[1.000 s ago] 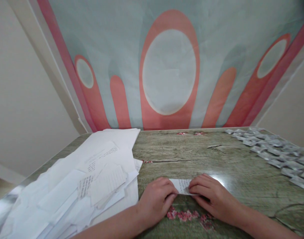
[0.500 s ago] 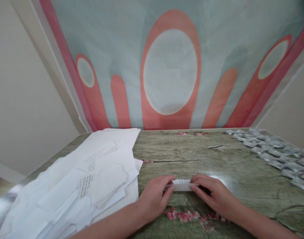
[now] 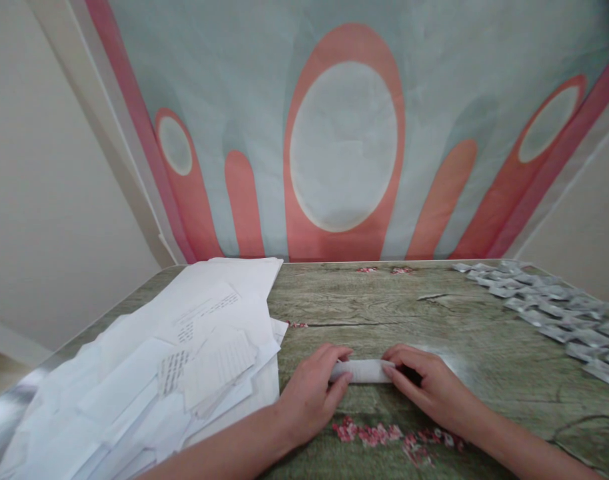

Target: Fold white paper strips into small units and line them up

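Between my two hands a narrow strip of folded or rolled white paper [image 3: 365,371] lies level, just over the table. My left hand [image 3: 317,393] pinches its left end between thumb and fingers. At the right end, my right hand [image 3: 424,383] grips it the same way. Faint print shows through on the strip. Whether it is a flat fold or a roll I cannot tell. To the left of my left hand lies a heap of loose white paper sheets [image 3: 129,400], some of them printed.
The wood-patterned table [image 3: 344,293] has printed pink flowers. Rows of small folded grey-white paper pieces [image 3: 549,303] lie along its right side. Behind the table's far edge hangs a backdrop [image 3: 434,80] with red and pale shapes.
The paper's printed inner side, visible before between my hands, is now turned under, leaving a rounded strip. My hands stay nearly in place. The view has shifted slightly.
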`<action>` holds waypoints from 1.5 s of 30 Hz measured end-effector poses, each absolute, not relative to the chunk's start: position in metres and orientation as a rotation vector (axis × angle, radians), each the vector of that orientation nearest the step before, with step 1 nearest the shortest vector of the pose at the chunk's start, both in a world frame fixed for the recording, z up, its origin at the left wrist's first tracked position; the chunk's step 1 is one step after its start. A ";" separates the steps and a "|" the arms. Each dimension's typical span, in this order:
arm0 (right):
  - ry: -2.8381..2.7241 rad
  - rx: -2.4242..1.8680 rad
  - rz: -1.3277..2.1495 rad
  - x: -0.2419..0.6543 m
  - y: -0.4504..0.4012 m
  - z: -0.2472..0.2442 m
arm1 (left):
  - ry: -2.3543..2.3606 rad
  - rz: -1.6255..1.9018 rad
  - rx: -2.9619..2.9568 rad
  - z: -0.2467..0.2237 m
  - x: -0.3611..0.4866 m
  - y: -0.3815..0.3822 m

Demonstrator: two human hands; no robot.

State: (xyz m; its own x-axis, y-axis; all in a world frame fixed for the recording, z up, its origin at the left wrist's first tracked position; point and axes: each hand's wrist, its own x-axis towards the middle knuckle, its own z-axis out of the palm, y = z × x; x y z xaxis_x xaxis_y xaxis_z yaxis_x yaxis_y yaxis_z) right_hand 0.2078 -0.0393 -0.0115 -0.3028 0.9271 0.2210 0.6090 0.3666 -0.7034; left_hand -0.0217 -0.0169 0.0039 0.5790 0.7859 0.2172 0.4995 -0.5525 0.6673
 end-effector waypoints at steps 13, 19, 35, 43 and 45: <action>-2.018 -1.371 0.631 0.202 -0.037 -0.014 | 0.953 0.644 2.431 0.003 -0.022 -0.015; -2.020 -1.382 0.641 0.204 -0.037 -0.013 | 0.963 0.458 2.926 0.008 -0.017 -0.039; -1.996 -1.376 0.646 0.205 -0.035 -0.017 | 0.751 0.129 2.921 -0.013 -0.017 -0.045; -1.987 -1.353 0.604 0.206 -0.037 -0.025 | 0.763 0.109 2.870 -0.010 -0.017 -0.046; -2.006 -1.326 0.615 0.207 -0.037 -0.025 | 0.766 0.101 2.843 -0.009 -0.017 -0.046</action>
